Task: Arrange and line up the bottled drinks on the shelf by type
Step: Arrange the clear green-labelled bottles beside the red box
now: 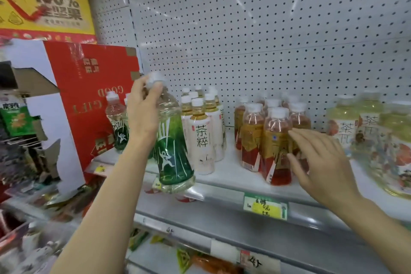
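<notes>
My left hand (143,113) grips the neck of a green-labelled bottle (172,151), which tilts in front of the shelf's left end. Another green-labelled bottle (116,122) stands behind it on the white shelf (224,176). Right of these stands a group of white-labelled tea bottles (201,138), then a cluster of red and gold bottles (275,147). My right hand (320,160) is open, its fingers spread beside the front red bottle. I cannot tell if they touch it. Pale yellow bottles with flowery labels (378,135) stand at the far right.
A red gift carton (95,95) leans at the shelf's left end, with a yellow box (44,0) above it. White pegboard (266,29) backs the shelf. A green and yellow price tag (264,207) hangs on the front rail. Snack packets (213,262) lie on the lower shelf.
</notes>
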The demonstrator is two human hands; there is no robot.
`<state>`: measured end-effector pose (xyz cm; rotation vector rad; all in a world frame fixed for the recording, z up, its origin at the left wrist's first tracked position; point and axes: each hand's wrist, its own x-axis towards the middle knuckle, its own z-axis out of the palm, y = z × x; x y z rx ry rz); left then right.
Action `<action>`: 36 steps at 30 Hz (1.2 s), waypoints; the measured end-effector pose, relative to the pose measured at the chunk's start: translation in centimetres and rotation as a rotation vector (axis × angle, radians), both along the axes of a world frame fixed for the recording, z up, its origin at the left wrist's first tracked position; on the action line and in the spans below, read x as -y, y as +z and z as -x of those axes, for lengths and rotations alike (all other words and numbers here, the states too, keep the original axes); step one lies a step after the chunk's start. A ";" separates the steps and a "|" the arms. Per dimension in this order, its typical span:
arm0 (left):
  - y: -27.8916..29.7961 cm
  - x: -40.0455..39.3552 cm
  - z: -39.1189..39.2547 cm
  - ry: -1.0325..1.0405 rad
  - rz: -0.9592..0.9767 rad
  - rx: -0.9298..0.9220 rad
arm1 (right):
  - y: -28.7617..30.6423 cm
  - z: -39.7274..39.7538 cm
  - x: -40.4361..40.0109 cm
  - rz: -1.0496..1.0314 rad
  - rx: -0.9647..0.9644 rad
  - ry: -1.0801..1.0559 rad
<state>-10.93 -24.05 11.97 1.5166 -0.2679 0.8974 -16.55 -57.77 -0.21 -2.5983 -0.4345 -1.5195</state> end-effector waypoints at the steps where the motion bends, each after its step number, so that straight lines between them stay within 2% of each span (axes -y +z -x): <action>1: -0.2 -1.5 -0.4 0.011 -0.009 0.021 | -0.1 -0.2 -1.0 -0.006 0.003 0.003; 6: -0.4 -9.5 -3.5 0.057 -0.032 0.097 | -0.1 -0.9 -6.8 -0.044 0.059 0.018; 12: -1.4 -17.5 -8.1 0.218 0.035 0.218 | -1.8 -2.9 -14.4 -0.048 0.094 0.054; 19: -3.5 -21.0 -13.1 0.263 -0.137 0.275 | -3.7 -5.4 -22.2 -0.062 0.022 0.098; 23: -5.2 -21.6 -16.2 0.187 -0.097 0.205 | -3.5 -6.3 -26.5 -0.166 -0.170 0.131; 29: -6.8 -21.2 -19.0 0.048 -0.123 0.208 | -2.0 -9.3 -32.6 -0.387 -0.664 0.139; 33: -7.0 -21.6 -19.9 0.029 -0.192 0.206 | -1.6 -12.4 -34.6 -0.683 -0.707 0.213; 36: -7.1 -21.5 -20.9 0.062 -0.195 0.216 | -1.3 -14.1 -35.2 -0.773 -0.700 0.188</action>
